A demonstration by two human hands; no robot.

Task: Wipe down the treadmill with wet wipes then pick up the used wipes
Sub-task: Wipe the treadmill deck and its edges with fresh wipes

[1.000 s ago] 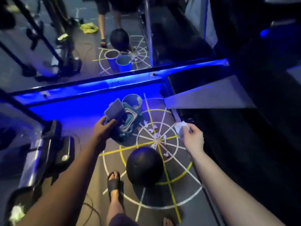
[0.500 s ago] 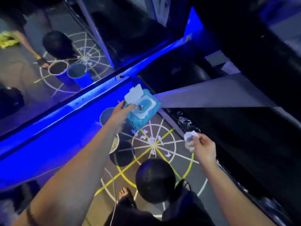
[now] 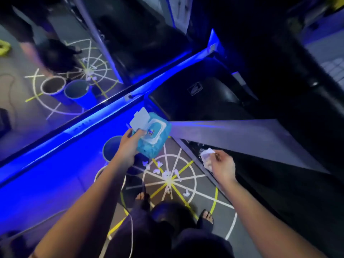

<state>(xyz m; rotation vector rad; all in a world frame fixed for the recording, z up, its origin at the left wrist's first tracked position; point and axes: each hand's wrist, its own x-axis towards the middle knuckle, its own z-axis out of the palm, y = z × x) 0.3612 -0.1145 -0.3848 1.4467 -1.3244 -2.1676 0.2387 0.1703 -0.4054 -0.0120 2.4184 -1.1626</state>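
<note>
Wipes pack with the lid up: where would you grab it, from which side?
Grip the wipes pack by its body at the near end, from below, as the left hand does. Its raised lid and opening face up, so that leaves them free.

a single wide-angle view from the person's head, looking steeply down and forward. the white and yellow taped wheel pattern on the grey floor (image 3: 168, 180) sits just below centre, fairly near; the black treadmill (image 3: 204, 101) runs beyond it and to its right.
</note>
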